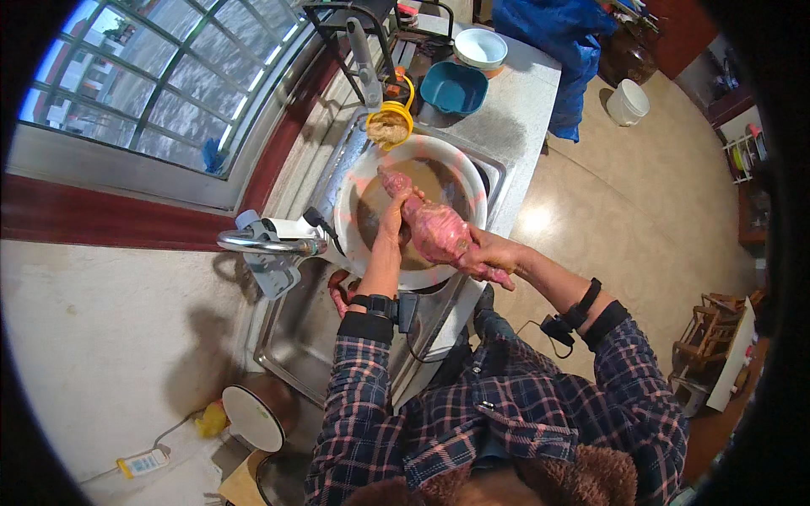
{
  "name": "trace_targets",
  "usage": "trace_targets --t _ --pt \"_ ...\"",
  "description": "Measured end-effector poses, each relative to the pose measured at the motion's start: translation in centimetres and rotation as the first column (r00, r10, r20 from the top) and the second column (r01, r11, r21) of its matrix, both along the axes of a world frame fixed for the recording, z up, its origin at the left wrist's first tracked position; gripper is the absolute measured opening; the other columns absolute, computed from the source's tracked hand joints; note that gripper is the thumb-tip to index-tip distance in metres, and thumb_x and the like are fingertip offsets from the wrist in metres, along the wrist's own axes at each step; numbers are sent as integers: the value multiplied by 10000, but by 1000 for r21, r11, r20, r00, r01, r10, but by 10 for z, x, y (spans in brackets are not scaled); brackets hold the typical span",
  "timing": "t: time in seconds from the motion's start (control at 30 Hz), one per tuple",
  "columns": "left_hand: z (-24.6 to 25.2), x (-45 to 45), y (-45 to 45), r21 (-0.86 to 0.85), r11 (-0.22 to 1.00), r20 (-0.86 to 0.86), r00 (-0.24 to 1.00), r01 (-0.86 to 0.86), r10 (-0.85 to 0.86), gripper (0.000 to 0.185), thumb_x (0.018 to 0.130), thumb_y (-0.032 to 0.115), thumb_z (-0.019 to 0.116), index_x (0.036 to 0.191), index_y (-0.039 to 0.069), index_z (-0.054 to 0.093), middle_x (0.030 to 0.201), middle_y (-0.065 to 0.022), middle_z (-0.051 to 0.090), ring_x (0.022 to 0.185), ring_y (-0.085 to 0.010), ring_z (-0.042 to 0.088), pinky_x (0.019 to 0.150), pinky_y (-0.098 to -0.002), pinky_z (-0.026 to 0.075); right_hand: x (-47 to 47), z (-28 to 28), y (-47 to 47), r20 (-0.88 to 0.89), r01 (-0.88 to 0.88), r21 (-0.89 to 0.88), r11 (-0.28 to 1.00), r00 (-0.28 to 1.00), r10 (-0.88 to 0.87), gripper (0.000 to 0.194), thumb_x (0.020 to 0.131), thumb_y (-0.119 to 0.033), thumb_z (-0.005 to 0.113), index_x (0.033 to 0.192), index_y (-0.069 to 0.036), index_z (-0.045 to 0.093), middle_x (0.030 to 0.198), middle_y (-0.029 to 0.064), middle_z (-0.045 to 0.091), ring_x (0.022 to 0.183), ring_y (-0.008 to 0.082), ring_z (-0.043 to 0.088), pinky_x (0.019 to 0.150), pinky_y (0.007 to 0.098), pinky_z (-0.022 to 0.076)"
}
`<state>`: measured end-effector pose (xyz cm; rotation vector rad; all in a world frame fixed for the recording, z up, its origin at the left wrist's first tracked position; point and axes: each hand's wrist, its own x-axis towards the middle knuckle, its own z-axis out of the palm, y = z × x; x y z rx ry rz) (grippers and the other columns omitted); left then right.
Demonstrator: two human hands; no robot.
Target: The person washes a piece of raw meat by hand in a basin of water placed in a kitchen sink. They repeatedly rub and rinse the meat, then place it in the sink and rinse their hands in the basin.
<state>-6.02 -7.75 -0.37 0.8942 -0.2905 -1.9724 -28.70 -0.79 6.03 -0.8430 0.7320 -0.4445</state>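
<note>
A small pink skinned animal carcass (440,234) is stretched over a white basin (347,202) of cloudy brown water (436,169). My left hand (397,209) grips it at the narrow neck part, with the head end pointing away from me. Around the legs at the near end, my right hand (495,250) is closed. The carcass is held above the water, slanting down to the right. A reddish piece of meat (337,292) lies in the steel sink (304,316), partly hidden by my left forearm.
A chrome faucet (272,243) curves out left of the basin. Beyond the basin are a yellow-rimmed container (405,109) with brownish contents, a teal tub (453,88) and a white bowl (481,48). A black rack (342,63) stands by the barred window (171,69).
</note>
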Motion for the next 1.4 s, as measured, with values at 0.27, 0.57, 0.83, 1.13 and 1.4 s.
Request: trace_targets --t 0.27,0.57,0.83,1.13,1.4 --pt "39 -19 6 -171 976 -411 910 -132 51 367 831 318 613 1069 45 554 912 -61 610 946 -237 587 944 -411 440 -3 3 4 501 -240 520 820 863 -65 640 779 -258 714 1237 21 366 765 113 554 530 165 520 453 279 460" --pt "47 -30 0 -77 993 514 849 -95 121 422 764 155 733 1111 15 537 943 -73 594 820 -176 591 716 -318 504 7 52 -15 -570 -201 -280 939 822 6 876 639 -252 713 1329 23 249 1035 190 572 930 288 586 834 331 480" --pt "42 -17 -10 -179 976 431 882 -124 191 441 770 92 721 1127 31 469 988 -86 541 787 -216 596 727 -360 540 -1 20 -2 -34 -55 147 988 998 61 850 728 -249 730 1363 -34 207 933 127 541 643 177 566 563 298 495" --pt "44 15 -37 -133 965 -290 939 -228 182 335 955 398 475 780 113 473 681 -41 476 642 -243 532 729 -431 485 -30 -16 30 693 -365 434 824 719 -47 688 752 -424 634 1223 29 417 911 179 541 526 194 522 406 280 417" --pt "45 20 -42 -20 996 -128 989 -83 80 273 933 290 508 706 147 455 600 -11 472 613 -225 520 648 -455 495 -42 10 35 501 -261 515 817 865 -39 694 732 -388 692 1238 9 431 892 190 568 544 213 541 443 271 443"
